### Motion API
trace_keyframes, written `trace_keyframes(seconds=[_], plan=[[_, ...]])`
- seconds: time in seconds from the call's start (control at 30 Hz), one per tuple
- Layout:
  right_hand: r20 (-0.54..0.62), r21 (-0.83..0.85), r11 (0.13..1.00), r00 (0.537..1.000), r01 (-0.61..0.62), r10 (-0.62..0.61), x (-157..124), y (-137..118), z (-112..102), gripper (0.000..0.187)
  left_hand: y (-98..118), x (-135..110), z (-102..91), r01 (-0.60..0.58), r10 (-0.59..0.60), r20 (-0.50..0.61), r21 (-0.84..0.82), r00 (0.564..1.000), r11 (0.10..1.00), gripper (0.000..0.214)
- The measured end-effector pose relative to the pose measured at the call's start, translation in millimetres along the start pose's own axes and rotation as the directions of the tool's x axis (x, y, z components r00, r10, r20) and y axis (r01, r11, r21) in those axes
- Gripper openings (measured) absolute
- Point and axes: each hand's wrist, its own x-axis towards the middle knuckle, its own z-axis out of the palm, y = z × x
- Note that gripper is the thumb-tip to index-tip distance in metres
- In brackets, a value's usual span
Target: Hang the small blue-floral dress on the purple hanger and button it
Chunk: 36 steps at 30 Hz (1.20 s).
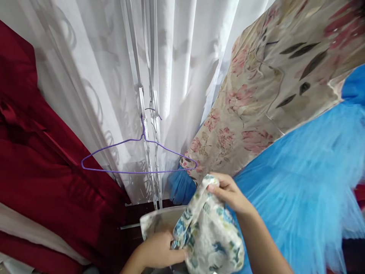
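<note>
In the lower middle, a white cloth garment (216, 236) with blue and green flowers is gathered between my two hands. My right hand (228, 192) pinches its upper edge between thumb and fingers. Lower down, my left hand (159, 249) is closed on the garment's left side, slightly blurred. Above both hands hangs a bare purple wire hanger (119, 172), its hook at a white metal rack (156, 152). The rest of the garment runs off the bottom of the view, so its full shape is hidden.
On the left hangs a dark red dress (42, 163). To the right hang a beige floral garment (236, 110) and a blue tulle dress (299, 167). White curtains (182, 49) cover the back. Behind my hands shows a pale rim (162, 213), perhaps of a container.
</note>
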Motion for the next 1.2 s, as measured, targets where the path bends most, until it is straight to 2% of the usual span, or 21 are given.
trace_keyframes(seconds=[0.07, 0.1, 0.17, 0.2, 0.3, 0.4, 0.47, 0.5, 0.63, 0.7, 0.8, 0.9, 0.97, 1.03, 1.13, 1.2], plan=[[-0.092, -0.050, 0.996, 0.993, 0.074, -0.078, 22, -7, -29, 0.021, 0, -4, -1.0, 0.022, -0.020, -0.151, 0.013, 0.988, 1.000, 0.043], [-0.140, -0.040, 0.993, 0.983, 0.111, -0.116, 38, -9, -39, 0.021, 1, -6, -6.6, 0.012, -0.010, -0.248, 0.008, 0.969, 1.000, 0.043], [-0.203, 0.054, 0.984, 0.967, 0.171, -0.156, 78, -9, -47, 0.024, 6, -12, -25.2, -0.023, 0.035, -0.411, 0.035, 0.911, 0.999, 0.039], [-0.190, 0.125, 0.978, 0.972, 0.165, -0.139, 100, -7, -44, 0.025, 9, -16, -36.7, -0.033, 0.064, -0.471, 0.073, 0.880, 0.997, 0.035], [0.027, 0.226, 0.974, 0.999, 0.017, -0.023, 156, -4, -18, 0.031, 17, -33, -71.2, -0.005, 0.137, -0.594, 0.218, 0.793, 0.976, 0.029], [0.230, 0.200, 0.977, 0.973, -0.079, 0.032, 181, -5, 14, 0.034, 17, -56, -101.3, 0.057, 0.182, -0.675, 0.316, 0.715, 0.947, 0.033], [0.339, 0.196, 0.971, 0.939, -0.137, 0.064, 179, -8, 27, 0.035, 11, -73, -122.0, 0.088, 0.220, -0.680, 0.387, 0.699, 0.918, 0.031], [0.372, 0.202, 0.966, 0.925, -0.161, 0.077, 175, -9, 30, 0.034, 6, -82, -133.6, 0.100, 0.248, -0.659, 0.443, 0.710, 0.891, 0.029], [0.388, 0.220, 0.954, 0.916, -0.202, 0.104, 157, -15, 30, 0.024, -19, -111, -188.9, 0.165, 0.317, -0.491, 0.713, 0.812, 0.681, 0.016], [0.379, 0.209, 0.955, 0.918, -0.209, 0.118, 153, -18, 30, 0.023, -27, -120, -218.8, 0.228, 0.293, -0.467, 0.777, 0.834, 0.587, 0.015], [0.350, 0.209, 0.954, 0.927, -0.217, 0.134, 151, -19, 34, 0.024, -21, -124, -260.1, 0.281, 0.308, -0.478, 0.813, 0.823, 0.510, 0.022], [0.312, 0.226, 0.956, 0.943, -0.189, 0.113, 150, -17, 37, 0.022, 7, -117, -290.2, 0.252, 0.405, -0.469, 0.838, 0.785, 0.484, 0.023], [0.296, 0.222, 0.960, 0.950, -0.173, 0.102, 150, -16, 38, 0.023, 31, -106, -299.6, 0.209, 0.489, -0.467, 0.845, 0.736, 0.493, 0.023], [0.281, 0.201, 0.961, 0.951, -0.189, 0.129, 150, -15, 38, 0.026, 53, -92, -298.9, 0.128, 0.557, -0.466, 0.833, 0.687, 0.538, 0.022], [0.233, 0.173, 0.945, 0.944, -0.278, 0.235, 145, -13, 41, 0.030, 75, -68, -283.8, -0.087, 0.598, -0.429, 0.760, 0.677, 0.644, 0.021], [0.177, 0.219, 0.924, 0.944, -0.313, 0.278, 134, -9, 43, 0.035, 79, -57, -271.9, -0.149, 0.595, -0.437, 0.708, 0.674, 0.690, 0.028]])
